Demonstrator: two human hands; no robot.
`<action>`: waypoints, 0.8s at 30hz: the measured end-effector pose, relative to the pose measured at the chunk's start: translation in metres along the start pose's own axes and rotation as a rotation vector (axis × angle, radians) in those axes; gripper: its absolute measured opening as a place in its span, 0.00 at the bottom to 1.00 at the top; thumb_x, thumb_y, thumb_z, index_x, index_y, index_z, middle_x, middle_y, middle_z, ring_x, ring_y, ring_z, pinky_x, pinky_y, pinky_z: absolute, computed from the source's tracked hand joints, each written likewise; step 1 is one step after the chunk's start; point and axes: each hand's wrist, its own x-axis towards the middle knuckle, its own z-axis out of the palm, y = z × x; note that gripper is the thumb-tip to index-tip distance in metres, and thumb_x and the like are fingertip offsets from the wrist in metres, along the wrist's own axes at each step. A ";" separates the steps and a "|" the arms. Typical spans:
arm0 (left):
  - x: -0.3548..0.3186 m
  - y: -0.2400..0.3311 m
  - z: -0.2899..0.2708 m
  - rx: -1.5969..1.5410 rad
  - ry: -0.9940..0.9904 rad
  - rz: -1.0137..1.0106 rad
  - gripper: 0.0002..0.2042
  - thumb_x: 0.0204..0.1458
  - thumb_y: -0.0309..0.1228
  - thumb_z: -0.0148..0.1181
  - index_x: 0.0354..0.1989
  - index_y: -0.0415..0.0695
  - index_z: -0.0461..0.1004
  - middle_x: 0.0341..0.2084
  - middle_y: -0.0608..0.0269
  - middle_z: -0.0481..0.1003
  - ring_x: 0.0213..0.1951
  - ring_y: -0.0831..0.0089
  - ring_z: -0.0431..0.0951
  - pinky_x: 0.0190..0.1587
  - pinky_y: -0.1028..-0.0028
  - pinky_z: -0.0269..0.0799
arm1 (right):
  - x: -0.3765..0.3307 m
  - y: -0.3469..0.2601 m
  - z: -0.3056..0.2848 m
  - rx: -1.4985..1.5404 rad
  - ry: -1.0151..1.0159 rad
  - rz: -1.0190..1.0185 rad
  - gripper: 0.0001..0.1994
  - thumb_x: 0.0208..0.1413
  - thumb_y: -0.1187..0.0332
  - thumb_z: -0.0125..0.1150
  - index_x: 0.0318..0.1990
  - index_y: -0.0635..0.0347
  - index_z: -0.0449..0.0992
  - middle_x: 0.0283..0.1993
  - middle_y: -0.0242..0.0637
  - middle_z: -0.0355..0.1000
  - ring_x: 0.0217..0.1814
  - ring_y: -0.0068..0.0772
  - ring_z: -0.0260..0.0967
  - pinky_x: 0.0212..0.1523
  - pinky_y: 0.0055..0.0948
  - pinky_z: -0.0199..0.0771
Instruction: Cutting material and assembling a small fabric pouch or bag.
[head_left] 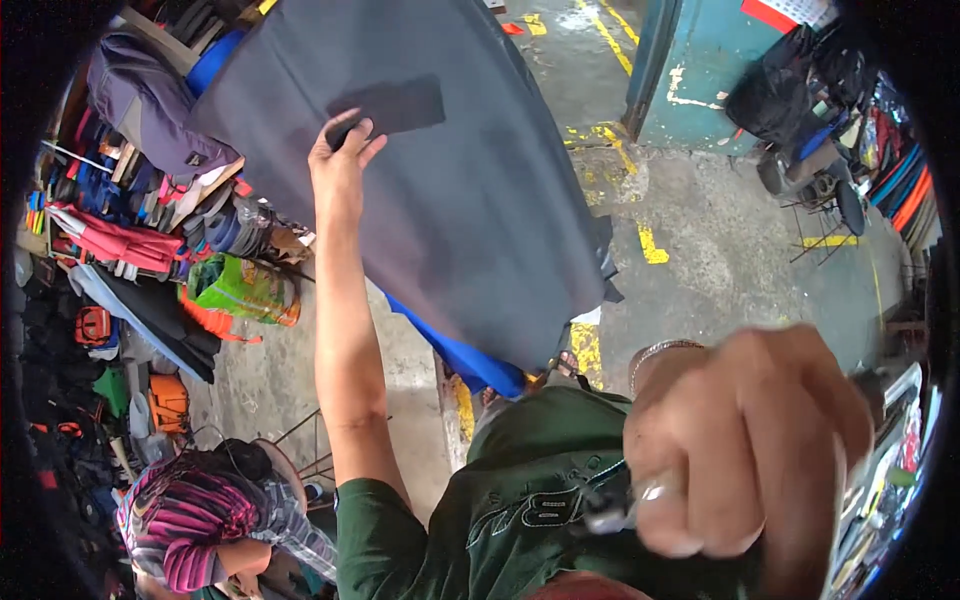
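My left hand (348,150) reaches out over a table spread with dark grey sheet material (450,210). Pinched between its thumb and fingers is one end of a black rectangular piece (410,105), which lies over the sheet. Close to the camera, my right hand (750,440) is curled into a fist, large and slightly blurred. A small blurred silver and dark object (605,518) shows beside its fingers; its kind I cannot make out, and the rest of what the fist may hold is hidden.
Blue material (455,345) hangs below the sheet's near left edge. At the left are crowded shelves of folded fabric (130,170) and a green bag (235,285). A person in a striped top (195,510) sits lower left. A teal door (705,75) stands far right.
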 end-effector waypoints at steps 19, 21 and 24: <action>-0.075 0.078 0.002 -0.728 -1.303 0.029 0.15 0.61 0.40 0.49 0.35 0.38 0.70 0.24 0.64 0.65 0.27 0.74 0.63 0.33 0.71 0.61 | -0.399 0.186 0.103 -0.802 2.239 0.388 0.16 0.65 0.62 0.52 0.53 0.64 0.68 0.38 0.38 0.74 0.20 0.24 0.65 0.18 0.26 0.67; -0.101 0.069 0.000 -0.615 -1.274 0.105 0.14 0.61 0.39 0.50 0.35 0.38 0.70 0.24 0.64 0.66 0.28 0.74 0.64 0.33 0.71 0.62 | -0.412 0.219 0.150 -0.898 2.348 0.275 0.16 0.65 0.56 0.54 0.47 0.61 0.71 0.39 0.35 0.74 0.18 0.20 0.61 0.16 0.23 0.61; -0.149 0.045 0.004 -0.305 -1.164 0.211 0.14 0.62 0.39 0.50 0.36 0.38 0.71 0.25 0.64 0.66 0.28 0.74 0.64 0.33 0.71 0.63 | -0.429 0.249 0.203 -0.911 2.578 0.133 0.13 0.67 0.56 0.56 0.46 0.57 0.72 0.32 0.30 0.71 0.18 0.19 0.61 0.15 0.22 0.59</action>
